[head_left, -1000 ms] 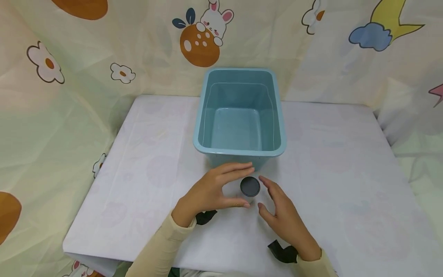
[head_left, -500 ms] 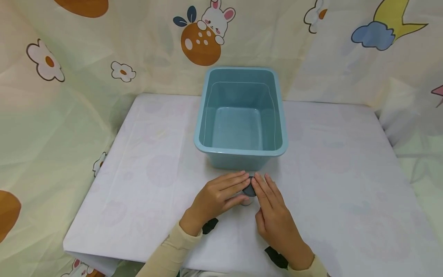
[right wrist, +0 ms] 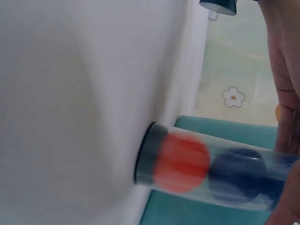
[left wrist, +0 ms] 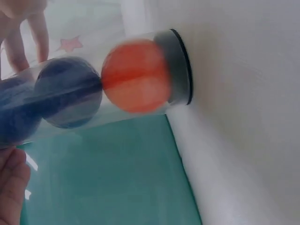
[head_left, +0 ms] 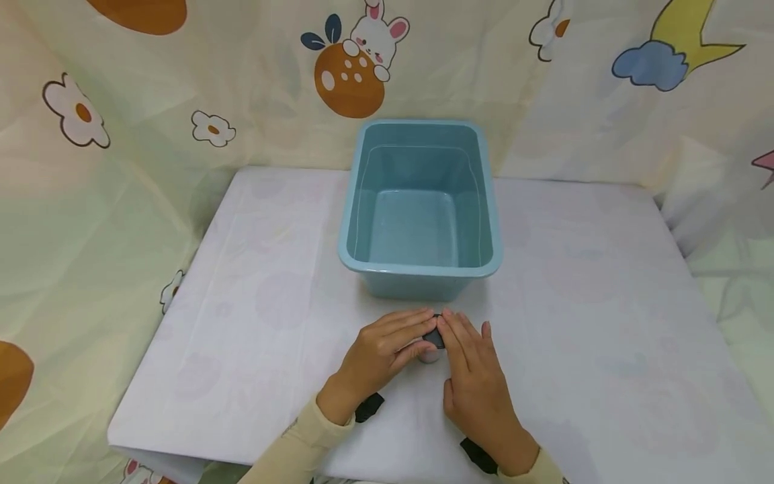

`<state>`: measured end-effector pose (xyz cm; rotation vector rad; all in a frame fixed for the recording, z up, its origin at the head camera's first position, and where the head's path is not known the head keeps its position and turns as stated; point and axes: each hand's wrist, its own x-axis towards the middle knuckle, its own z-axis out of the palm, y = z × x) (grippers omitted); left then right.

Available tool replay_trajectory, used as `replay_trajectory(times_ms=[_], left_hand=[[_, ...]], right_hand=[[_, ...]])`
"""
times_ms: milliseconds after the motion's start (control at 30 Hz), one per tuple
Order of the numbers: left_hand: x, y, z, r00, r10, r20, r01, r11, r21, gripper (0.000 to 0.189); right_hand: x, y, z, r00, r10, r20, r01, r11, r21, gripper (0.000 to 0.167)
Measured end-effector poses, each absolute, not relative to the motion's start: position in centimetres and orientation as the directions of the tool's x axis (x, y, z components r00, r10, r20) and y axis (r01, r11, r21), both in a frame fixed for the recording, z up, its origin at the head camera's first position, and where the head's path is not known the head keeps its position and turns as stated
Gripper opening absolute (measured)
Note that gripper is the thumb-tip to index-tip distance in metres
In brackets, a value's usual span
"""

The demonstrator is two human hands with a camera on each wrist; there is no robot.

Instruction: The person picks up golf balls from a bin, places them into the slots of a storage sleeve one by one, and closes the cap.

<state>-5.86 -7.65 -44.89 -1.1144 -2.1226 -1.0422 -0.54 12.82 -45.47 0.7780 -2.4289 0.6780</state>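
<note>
A clear tube (left wrist: 110, 123) stands upright on the table between my hands, with dark caps at both ends. An orange-red ball (left wrist: 136, 76) lies lowest inside it, with dark blue balls (right wrist: 237, 176) above. My left hand (head_left: 375, 351) holds the tube near its top, fingers on the far side and thumb on the near side. With straight fingers my right hand (head_left: 478, 383) touches the dark top cap (head_left: 433, 338), its thumb lying alongside. The fingers hide part of the cap, and in the head view most of the tube is hidden.
A light blue plastic basin (head_left: 420, 271) sits just beyond the hands on the white-covered table (head_left: 580, 323). Patterned cloth (head_left: 266, 60) hangs behind and at the sides. Black straps (head_left: 369, 407) hang at both wrists.
A second ago both hands stood apart around the tube. They have come together at its top, the right fingers moving left onto the cap. Since then they have shifted only slightly.
</note>
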Motion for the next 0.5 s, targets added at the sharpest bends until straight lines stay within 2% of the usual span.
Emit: replay_trajectory(times_ms=[267, 400, 500], left_hand=[[-5.3, -7.1, -45.0, -0.569, 0.4, 0.719, 0.821, 0.332, 0.465, 0.041], [-5.0, -7.0, -45.2, -0.587, 0.38, 0.715, 0.808, 0.336, 0.484, 0.043], [-4.6, -7.2, -45.4, -0.619, 0.366, 0.695, 0.781, 0.375, 0.499, 0.047]], right_hand=[[-0.3, 12.7, -45.5, -0.723, -0.359, 0.59, -0.63, 0.694, -0.349, 0.087], [-0.4, 12.5, -45.4, -0.722, -0.335, 0.605, -0.633, 0.673, -0.383, 0.079], [-0.3, 12.5, -45.4, -0.724, -0.313, 0.614, -0.629, 0.664, -0.403, 0.067]])
